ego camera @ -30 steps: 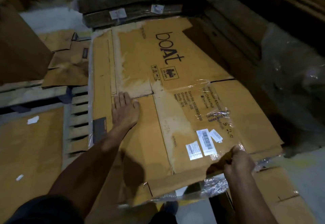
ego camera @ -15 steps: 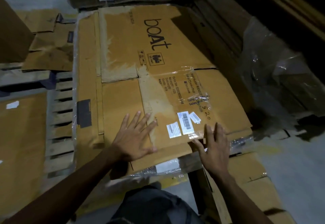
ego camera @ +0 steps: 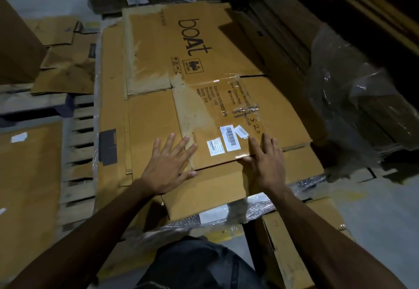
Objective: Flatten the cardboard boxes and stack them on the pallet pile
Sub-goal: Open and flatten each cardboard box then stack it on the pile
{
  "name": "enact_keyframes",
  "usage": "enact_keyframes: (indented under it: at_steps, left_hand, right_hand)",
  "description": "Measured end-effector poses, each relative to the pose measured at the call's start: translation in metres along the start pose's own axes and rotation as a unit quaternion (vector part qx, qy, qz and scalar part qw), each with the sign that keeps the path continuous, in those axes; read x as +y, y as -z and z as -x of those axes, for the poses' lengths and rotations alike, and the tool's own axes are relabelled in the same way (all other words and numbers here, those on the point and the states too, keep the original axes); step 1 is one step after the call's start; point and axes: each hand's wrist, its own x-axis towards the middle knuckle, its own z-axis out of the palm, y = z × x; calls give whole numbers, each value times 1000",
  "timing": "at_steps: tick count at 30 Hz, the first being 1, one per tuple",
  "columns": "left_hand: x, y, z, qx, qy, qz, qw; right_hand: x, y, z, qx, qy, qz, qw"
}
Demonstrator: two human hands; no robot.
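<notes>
Flattened "boAt" cardboard box (ego camera: pixel 204 66) lying on top of pallet pile (ego camera: pixel 108 98), left hand (ego camera: pixel 169 166) and right hand (ego camera: pixel 264 164) both spread flat, pressing its near edge, wooden pallet (ego camera: pixel 78 143) alongside, plastic wrap (ego camera: pixel 349 89) at right, dim warehouse floor (ego camera: pixel 381 216).

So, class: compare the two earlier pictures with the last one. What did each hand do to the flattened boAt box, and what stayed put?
The right hand let go of the box's near edge and now lies flat on it. The left hand slid toward the near edge, fingers spread. The flattened boAt box stayed on the pile.
</notes>
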Motion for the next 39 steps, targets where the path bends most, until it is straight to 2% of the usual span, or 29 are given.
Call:
enact_keyframes:
  at_steps: [3, 13, 17, 21, 24, 28, 31, 36, 39]
  left_hand:
    - [-16, 0, -13, 23, 5, 10, 1000]
    - [-38, 2, -31, 35, 1, 14, 999]
    - [-24, 9, -32, 53, -2, 83, 995]
    - [17, 16, -38, 61, -84, 121, 987]
    - [61, 22, -52, 57, -152, 140, 977]
    - [135, 25, -73, 27, -260, 155, 953]
    - [199, 24, -81, -9, -346, 141, 927]
    - [302, 1, -77, -80, -442, 92, 889]
    - [354, -19, -63, -162, -449, 44, 878]
  right_hand:
    - [-12, 6, -19, -5, 0, 4, 1000]
    - [-28, 16, -36, -17, -11, -22, 1000]
    - [-26, 16, -19, 15, -38, -87, 995]
    - [-16, 5, 24, 68, -123, -180, 974]
    - [0, -7, 59, 96, -199, -193, 956]
    - [32, -29, 113, 116, -296, -200, 927]
    - [59, -44, 164, 103, -390, -208, 891]
    - [87, -68, 254, 87, -537, -237, 805]
    - [99, -80, 303, 71, -607, -264, 747]
